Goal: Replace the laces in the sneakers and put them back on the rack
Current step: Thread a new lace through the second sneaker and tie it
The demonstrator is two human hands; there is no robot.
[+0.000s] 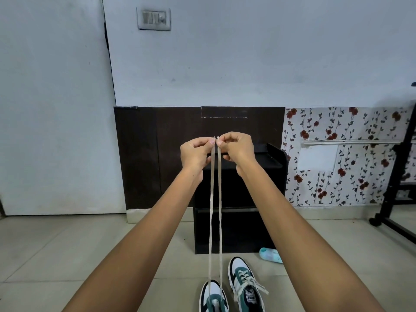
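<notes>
Two green-and-white sneakers stand on the tiled floor at the bottom of the view. The left sneaker (213, 297) has a beige lace (219, 199) running up from it in two taut strands. My left hand (195, 152) pinches one lace tip and my right hand (237, 146) pinches the other, the tips side by side at chest height. The right sneaker (245, 282) is fully laced, with loose ends lying over its side. Behind the hands stands the black shoe rack (252, 221).
A light blue object (271, 255) lies on the floor by the rack's right foot. A black wheeled stand (391, 199) is at the far right. A white door (54, 109) fills the left, with a dark panel (157, 154) and flowered wallpaper (349, 158) on the wall.
</notes>
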